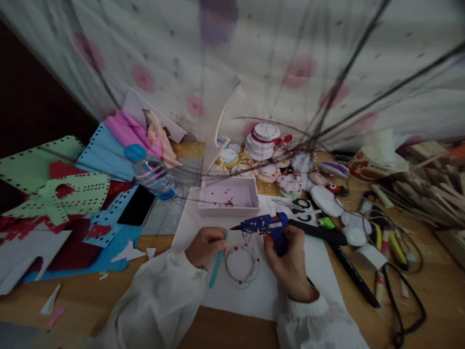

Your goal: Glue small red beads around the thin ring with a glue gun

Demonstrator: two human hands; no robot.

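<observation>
Head view: left hand (206, 245) in pinch on one stick (217, 265), right hand (288, 261) round one glue gun (259, 223).

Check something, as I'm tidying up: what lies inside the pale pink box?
Small red pieces lie scattered in the pale pink box. Its near wall covers the floor right behind it; anything there is hidden.

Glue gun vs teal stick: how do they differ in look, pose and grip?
- Look: the glue gun is chunky and dark blue; the teal stick is thin and plain.
- Pose: the glue gun's barrel is roughly level; the teal stick slants steeply.
- Grip: the right hand holds the glue gun, the left hand the teal stick.
Shared: both are in hand.
</observation>
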